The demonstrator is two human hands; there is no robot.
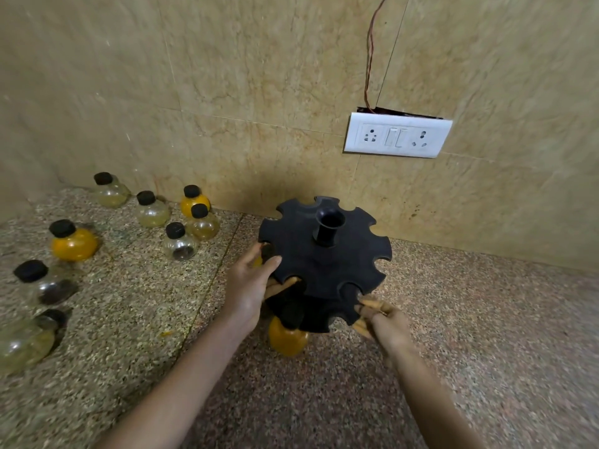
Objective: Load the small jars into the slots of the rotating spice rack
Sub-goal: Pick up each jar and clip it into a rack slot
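The black spice rack (pixel 324 264) stands on the counter near the wall, its top disc ringed with notches. My left hand (pixel 248 286) grips the disc's left edge, thumb on top and fingers underneath. A black lid with a bit of orange (pixel 266 251) shows in the notch behind my thumb; I cannot tell whether my hand touches it. My right hand (pixel 379 322) pinches the disc's lower right rim. An orange jar (pixel 287 340) hangs in the lower tier at the front. Several black-lidded jars stand loose at the left, among them an orange one (pixel 74 243) and a clear one (pixel 180 244).
The tiled wall (pixel 227 92) runs close behind the rack, and a white socket plate (pixel 397 135) with a wire above it is fixed there. The speckled granite counter (pixel 470 319) stretches to the right of the rack and towards me.
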